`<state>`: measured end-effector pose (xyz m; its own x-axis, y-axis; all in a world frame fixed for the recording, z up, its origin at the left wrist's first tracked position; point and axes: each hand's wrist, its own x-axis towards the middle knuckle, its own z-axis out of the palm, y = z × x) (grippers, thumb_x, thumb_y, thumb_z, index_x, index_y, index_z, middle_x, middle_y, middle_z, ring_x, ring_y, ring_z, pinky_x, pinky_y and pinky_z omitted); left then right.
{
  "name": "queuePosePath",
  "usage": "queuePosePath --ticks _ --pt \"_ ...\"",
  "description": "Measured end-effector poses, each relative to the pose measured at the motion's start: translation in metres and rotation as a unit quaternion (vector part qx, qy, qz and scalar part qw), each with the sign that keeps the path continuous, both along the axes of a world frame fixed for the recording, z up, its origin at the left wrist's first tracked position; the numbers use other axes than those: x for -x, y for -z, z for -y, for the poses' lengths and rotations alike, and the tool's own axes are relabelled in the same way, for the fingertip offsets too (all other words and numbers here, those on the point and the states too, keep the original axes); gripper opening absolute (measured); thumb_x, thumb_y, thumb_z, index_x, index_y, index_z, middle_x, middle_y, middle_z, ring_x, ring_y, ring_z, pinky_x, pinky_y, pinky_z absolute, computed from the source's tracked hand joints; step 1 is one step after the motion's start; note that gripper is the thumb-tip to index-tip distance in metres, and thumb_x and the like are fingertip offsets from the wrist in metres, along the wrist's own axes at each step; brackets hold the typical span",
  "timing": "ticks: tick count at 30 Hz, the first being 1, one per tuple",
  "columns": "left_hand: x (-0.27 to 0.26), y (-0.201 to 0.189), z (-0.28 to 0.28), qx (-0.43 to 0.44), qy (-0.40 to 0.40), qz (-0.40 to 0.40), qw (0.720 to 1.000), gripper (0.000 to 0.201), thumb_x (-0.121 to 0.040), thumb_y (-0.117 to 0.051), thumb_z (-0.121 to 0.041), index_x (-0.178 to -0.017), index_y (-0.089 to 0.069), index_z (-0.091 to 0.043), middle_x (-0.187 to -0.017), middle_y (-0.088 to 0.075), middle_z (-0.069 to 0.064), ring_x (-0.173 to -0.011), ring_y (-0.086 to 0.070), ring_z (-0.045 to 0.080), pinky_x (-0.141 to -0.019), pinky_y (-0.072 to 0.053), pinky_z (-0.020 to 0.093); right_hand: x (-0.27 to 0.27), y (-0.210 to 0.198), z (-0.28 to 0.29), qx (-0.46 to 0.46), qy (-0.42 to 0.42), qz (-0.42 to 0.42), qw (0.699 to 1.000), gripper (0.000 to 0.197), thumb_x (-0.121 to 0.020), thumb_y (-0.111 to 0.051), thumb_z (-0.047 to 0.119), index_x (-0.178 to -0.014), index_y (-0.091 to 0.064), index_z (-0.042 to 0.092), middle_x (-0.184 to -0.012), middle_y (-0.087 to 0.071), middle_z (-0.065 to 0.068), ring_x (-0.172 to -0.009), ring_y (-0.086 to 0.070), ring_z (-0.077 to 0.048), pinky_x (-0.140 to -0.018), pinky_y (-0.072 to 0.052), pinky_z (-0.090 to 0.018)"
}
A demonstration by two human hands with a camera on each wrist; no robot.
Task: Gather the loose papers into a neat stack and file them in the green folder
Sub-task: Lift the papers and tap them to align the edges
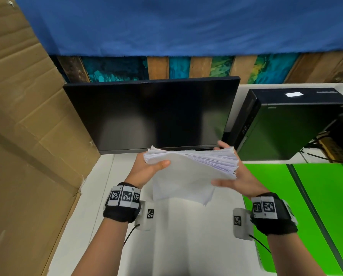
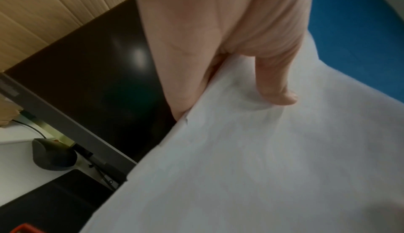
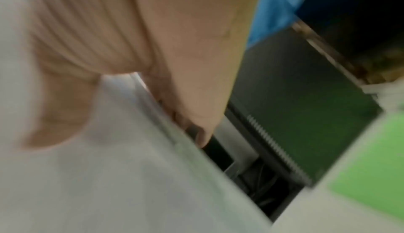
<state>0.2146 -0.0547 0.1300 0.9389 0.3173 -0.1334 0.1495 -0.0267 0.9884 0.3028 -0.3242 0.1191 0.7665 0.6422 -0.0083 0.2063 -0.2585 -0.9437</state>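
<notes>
A thick stack of white papers [image 1: 188, 172] is held up above the white desk, in front of the monitor. My left hand [image 1: 146, 166] grips its left edge, thumb on the top sheet [image 2: 277, 88] and fingers underneath. My right hand [image 1: 236, 176] grips the right edge, thumb on top [image 3: 59, 115] and fingers along the far side. The stack [image 2: 262, 167] fans out unevenly at its right edge, and its near corner droops. The green folder [image 1: 316, 206] lies open flat on the desk at the right, with a dark spine down its middle.
A black monitor [image 1: 150, 114] stands right behind the papers. A black computer case [image 1: 282, 124] sits at the back right. A cardboard sheet [image 1: 27, 136] walls the left side. A dark mouse [image 2: 52, 155] lies under the monitor. The white desk [image 1: 176, 246] stretches below the hands.
</notes>
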Motion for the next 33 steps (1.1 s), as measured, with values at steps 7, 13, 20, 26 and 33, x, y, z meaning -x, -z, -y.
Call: queuePosePath --ticks 7,13,20,26,33 --pt "-0.004 -0.038 0.009 0.032 -0.013 0.108 0.994 0.03 -0.079 -0.071 -0.01 -0.099 -0.062 -0.03 -0.095 -0.068 -0.007 -0.083 -0.068 0.002 -0.071 -0.057 0.021 0.01 -0.046 -0.048 -0.243 0.237 -0.001 0.941 0.024 -0.08 -0.068 0.001 -0.088 -0.07 0.023 -0.079 -0.076 0.012 -0.076 -0.07 -0.005 -0.072 -0.059 -0.025" --pt "0.01 -0.029 0.004 -0.02 -0.1 0.144 0.984 0.013 -0.088 -0.058 -0.006 -0.094 -0.062 -0.016 -0.091 -0.068 -0.002 -0.081 -0.065 0.002 -0.07 -0.051 0.018 0.006 -0.026 -0.034 -0.179 0.194 0.021 0.964 0.022 -0.082 -0.067 0.005 -0.092 -0.067 0.024 -0.083 -0.073 0.013 -0.076 -0.065 0.003 -0.068 -0.052 -0.014" --pt "0.011 -0.041 -0.001 -0.245 -0.124 0.138 0.952 0.019 -0.083 -0.063 -0.017 -0.099 -0.064 -0.028 -0.103 -0.067 -0.01 -0.098 -0.06 0.008 -0.095 -0.049 0.034 0.004 -0.025 -0.042 -0.171 0.215 0.062 0.959 0.029 -0.092 -0.054 0.007 -0.086 -0.069 0.032 -0.077 -0.074 0.02 -0.073 -0.065 0.003 -0.07 -0.053 -0.019" --pt "-0.002 -0.082 0.028 -0.507 0.036 0.091 0.856 0.017 -0.08 -0.064 -0.038 -0.094 -0.067 -0.029 -0.078 -0.067 -0.01 -0.087 -0.064 0.02 -0.085 -0.045 0.032 0.015 -0.063 -0.069 -0.101 0.091 0.213 0.968 0.015 -0.091 -0.059 0.019 -0.09 -0.07 0.01 -0.07 -0.062 0.005 -0.063 -0.052 -0.002 -0.057 -0.041 -0.017" --pt "0.008 -0.074 -0.02 -0.277 -0.03 0.064 0.958 0.007 -0.078 -0.064 -0.023 -0.079 -0.071 -0.024 -0.08 -0.072 0.004 -0.081 -0.068 0.026 -0.079 -0.055 0.042 0.002 -0.001 -0.01 0.037 0.061 0.129 0.989 0.027 -0.087 -0.056 0.035 -0.066 -0.055 0.017 -0.061 -0.049 0.011 -0.058 -0.042 0.001 -0.055 -0.035 -0.021"
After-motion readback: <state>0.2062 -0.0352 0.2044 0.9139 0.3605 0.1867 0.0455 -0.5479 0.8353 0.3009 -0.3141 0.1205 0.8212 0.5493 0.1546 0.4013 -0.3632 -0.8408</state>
